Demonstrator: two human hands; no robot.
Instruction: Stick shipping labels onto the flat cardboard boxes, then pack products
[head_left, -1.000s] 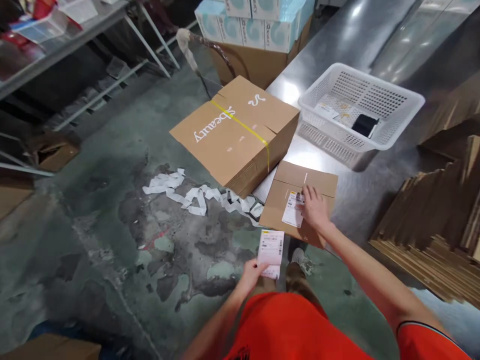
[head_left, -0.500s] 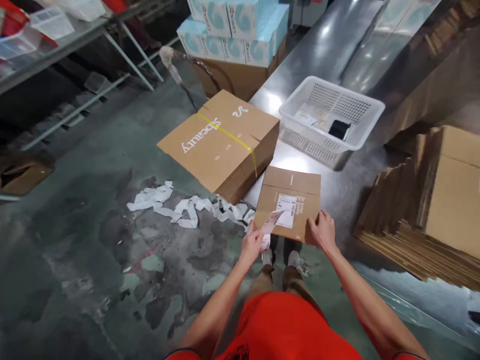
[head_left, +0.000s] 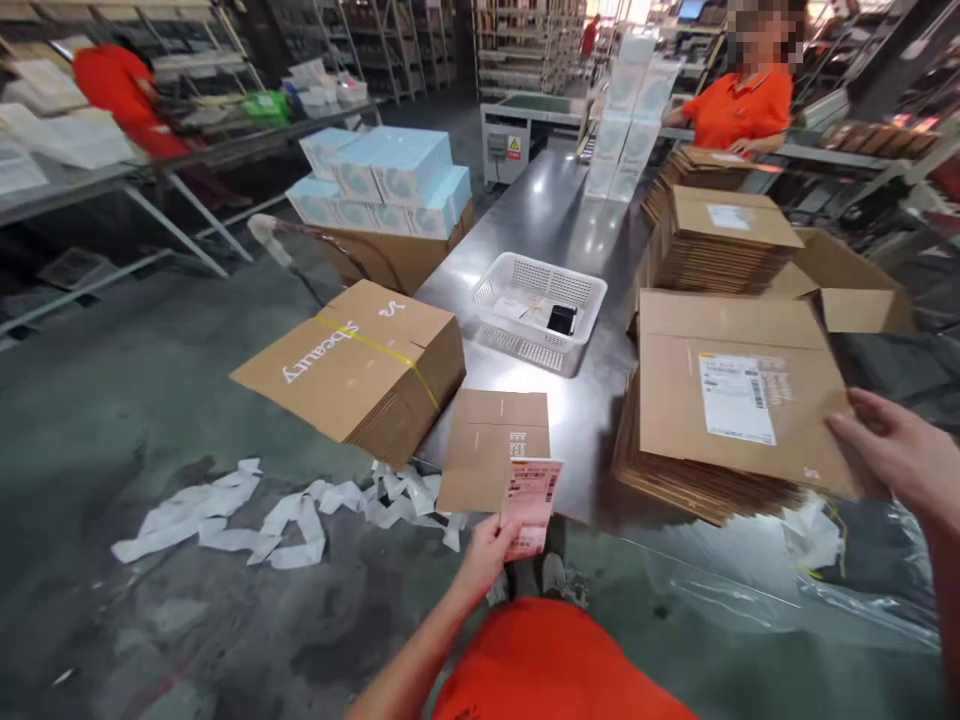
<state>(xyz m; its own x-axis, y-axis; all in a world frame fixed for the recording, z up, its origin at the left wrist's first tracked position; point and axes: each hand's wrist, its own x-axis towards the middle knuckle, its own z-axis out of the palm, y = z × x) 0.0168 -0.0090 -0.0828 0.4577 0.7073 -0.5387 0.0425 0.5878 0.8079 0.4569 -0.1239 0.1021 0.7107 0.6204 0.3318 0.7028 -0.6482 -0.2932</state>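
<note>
My left hand (head_left: 486, 558) pinches a strip of shipping labels (head_left: 532, 495) near the table's front edge. Just beyond the strip lies a flat cardboard box (head_left: 480, 432) with no label on its visible part. At the right, my right hand (head_left: 892, 440) grips the right edge of a labelled flat cardboard box (head_left: 667, 390), thumb on top. That box rests on or just over a stack of flattened cartons (head_left: 675, 490); whether it is fully down I cannot tell. A white shipping label (head_left: 737, 398) sits on its upper face.
A white plastic basket (head_left: 506, 275) stands mid-table. Left of it is a strapped carton bundle (head_left: 345, 365). Paper backing strips (head_left: 292, 520) litter the floor. Blue-white boxes (head_left: 412, 165) are piled behind. A co-worker in red (head_left: 739, 110) stands beyond more carton stacks (head_left: 739, 240).
My right hand has carried the labelled box rightward onto the stack. An unlabelled box now shows at the table's front. My left hand still holds the label strip, and the view has tilted up.
</note>
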